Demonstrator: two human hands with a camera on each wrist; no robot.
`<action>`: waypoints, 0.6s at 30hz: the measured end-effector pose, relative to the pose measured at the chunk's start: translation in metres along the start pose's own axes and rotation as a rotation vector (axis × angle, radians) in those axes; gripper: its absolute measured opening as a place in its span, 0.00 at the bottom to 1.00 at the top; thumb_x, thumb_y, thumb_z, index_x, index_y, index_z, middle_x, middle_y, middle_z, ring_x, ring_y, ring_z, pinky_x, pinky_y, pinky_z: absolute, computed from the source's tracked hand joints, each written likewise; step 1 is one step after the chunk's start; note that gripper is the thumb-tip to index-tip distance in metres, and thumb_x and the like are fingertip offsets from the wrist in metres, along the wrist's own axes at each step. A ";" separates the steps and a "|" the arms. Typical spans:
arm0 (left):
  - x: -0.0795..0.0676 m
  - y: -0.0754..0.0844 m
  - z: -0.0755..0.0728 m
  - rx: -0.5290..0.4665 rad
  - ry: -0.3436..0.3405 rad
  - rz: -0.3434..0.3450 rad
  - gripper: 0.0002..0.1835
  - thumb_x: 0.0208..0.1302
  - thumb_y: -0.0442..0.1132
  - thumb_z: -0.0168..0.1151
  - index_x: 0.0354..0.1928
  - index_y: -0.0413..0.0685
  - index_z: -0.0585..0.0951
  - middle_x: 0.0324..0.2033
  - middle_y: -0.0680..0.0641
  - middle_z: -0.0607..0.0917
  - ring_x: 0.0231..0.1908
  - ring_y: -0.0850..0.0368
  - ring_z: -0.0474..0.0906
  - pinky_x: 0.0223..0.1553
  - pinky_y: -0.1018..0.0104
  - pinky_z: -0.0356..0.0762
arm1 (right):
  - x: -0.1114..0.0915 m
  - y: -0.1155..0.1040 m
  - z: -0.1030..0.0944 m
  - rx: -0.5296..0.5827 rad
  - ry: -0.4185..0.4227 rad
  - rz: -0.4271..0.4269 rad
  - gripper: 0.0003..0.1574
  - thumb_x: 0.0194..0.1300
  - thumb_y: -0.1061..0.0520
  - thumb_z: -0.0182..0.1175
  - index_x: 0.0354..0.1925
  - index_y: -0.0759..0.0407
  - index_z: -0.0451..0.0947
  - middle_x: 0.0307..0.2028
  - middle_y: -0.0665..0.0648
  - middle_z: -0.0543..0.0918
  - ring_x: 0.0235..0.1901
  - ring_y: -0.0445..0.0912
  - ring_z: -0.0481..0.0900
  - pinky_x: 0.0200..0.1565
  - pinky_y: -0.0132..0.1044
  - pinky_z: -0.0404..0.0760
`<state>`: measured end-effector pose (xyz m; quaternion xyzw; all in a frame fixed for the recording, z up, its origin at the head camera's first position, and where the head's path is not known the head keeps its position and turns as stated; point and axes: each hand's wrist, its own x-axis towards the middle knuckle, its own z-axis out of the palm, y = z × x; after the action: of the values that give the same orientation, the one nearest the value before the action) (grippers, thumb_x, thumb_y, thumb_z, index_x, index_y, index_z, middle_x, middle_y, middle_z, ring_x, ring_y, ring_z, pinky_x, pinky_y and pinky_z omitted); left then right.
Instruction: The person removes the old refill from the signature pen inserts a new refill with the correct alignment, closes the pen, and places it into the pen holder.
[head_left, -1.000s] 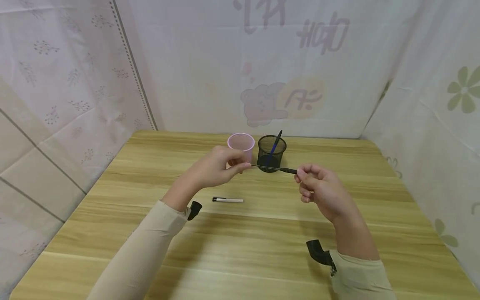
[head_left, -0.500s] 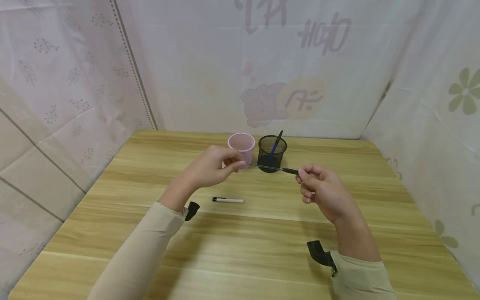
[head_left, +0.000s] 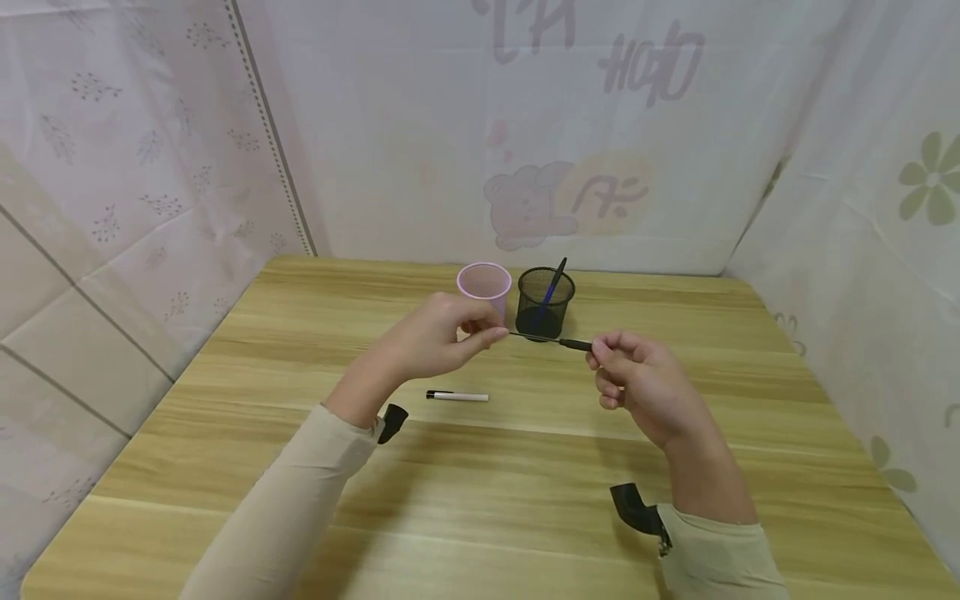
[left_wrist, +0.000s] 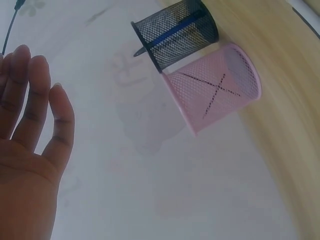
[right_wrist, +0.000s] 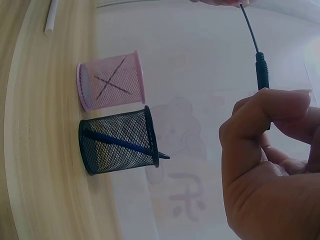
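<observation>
Above the table, both hands hold a thin dark rod with a black ribbed handle [head_left: 576, 344], roughly level in the head view. My left hand [head_left: 442, 337] pinches the rod's thin far end between thumb and forefinger. Its other fingers show bent in the left wrist view. My right hand [head_left: 645, 379] grips the handle [right_wrist: 262, 72] between thumb and curled forefinger, which hide its rear part. Just behind the rod stand a pink mesh cup [right_wrist: 112, 82], partly covered by my left hand in the head view, and a black mesh cup [right_wrist: 110, 129].
A blue and black pen [head_left: 552, 287] leans inside the black cup. On the wooden table [head_left: 480, 483], nearer to me, lies a white pen with a black end [head_left: 461, 397]. Printed cloth [head_left: 390, 150] hangs behind the table and at both sides.
My left fingertips shift left, away from the handle, showing more of the rod, then come back right towards it. The right hand moves only slightly. The cups and the white pen stay put.
</observation>
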<state>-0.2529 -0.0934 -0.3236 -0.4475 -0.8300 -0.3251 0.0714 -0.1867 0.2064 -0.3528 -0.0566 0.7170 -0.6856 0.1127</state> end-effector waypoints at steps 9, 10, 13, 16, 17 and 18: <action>-0.011 -0.010 -0.001 -0.023 0.035 -0.014 0.03 0.75 0.35 0.67 0.40 0.45 0.86 0.30 0.50 0.88 0.33 0.63 0.82 0.42 0.66 0.83 | 0.001 0.006 -0.001 0.086 0.001 0.008 0.13 0.85 0.51 0.51 0.50 0.62 0.68 0.37 0.50 0.74 0.26 0.38 0.64 0.31 0.31 0.70; -0.011 -0.011 -0.002 -0.025 0.039 -0.014 0.03 0.75 0.35 0.67 0.40 0.45 0.86 0.30 0.51 0.88 0.33 0.63 0.82 0.42 0.66 0.83 | 0.001 0.007 -0.001 0.096 0.006 0.010 0.13 0.85 0.51 0.51 0.50 0.61 0.68 0.37 0.49 0.74 0.26 0.38 0.64 0.31 0.30 0.70; -0.013 -0.011 -0.004 -0.030 0.048 -0.014 0.03 0.75 0.35 0.67 0.42 0.45 0.87 0.31 0.52 0.89 0.34 0.63 0.84 0.43 0.66 0.83 | 0.000 0.008 -0.001 0.116 0.015 0.010 0.13 0.85 0.51 0.52 0.50 0.60 0.69 0.37 0.48 0.75 0.26 0.38 0.64 0.31 0.30 0.71; -0.015 -0.011 -0.005 -0.035 0.054 -0.019 0.03 0.75 0.34 0.66 0.42 0.45 0.87 0.32 0.52 0.90 0.34 0.63 0.84 0.43 0.65 0.84 | 0.000 0.008 -0.001 0.135 0.011 0.007 0.13 0.84 0.50 0.53 0.51 0.60 0.69 0.37 0.48 0.75 0.26 0.38 0.64 0.30 0.29 0.70; -0.015 -0.011 -0.005 -0.036 0.053 -0.021 0.03 0.75 0.35 0.66 0.42 0.46 0.86 0.31 0.52 0.89 0.34 0.63 0.84 0.43 0.66 0.84 | 0.000 0.008 -0.001 0.139 0.008 0.006 0.14 0.84 0.50 0.53 0.51 0.60 0.69 0.37 0.48 0.75 0.26 0.38 0.64 0.30 0.29 0.70; -0.016 -0.011 -0.005 -0.040 0.052 -0.024 0.03 0.75 0.35 0.66 0.42 0.46 0.86 0.31 0.53 0.89 0.34 0.64 0.84 0.43 0.66 0.83 | 0.000 0.008 -0.001 0.143 0.005 0.005 0.14 0.84 0.50 0.53 0.51 0.60 0.69 0.37 0.48 0.75 0.26 0.38 0.64 0.30 0.29 0.70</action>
<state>-0.2527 -0.1119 -0.3316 -0.4302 -0.8265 -0.3541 0.0802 -0.1868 0.2077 -0.3611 -0.0450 0.6668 -0.7347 0.1164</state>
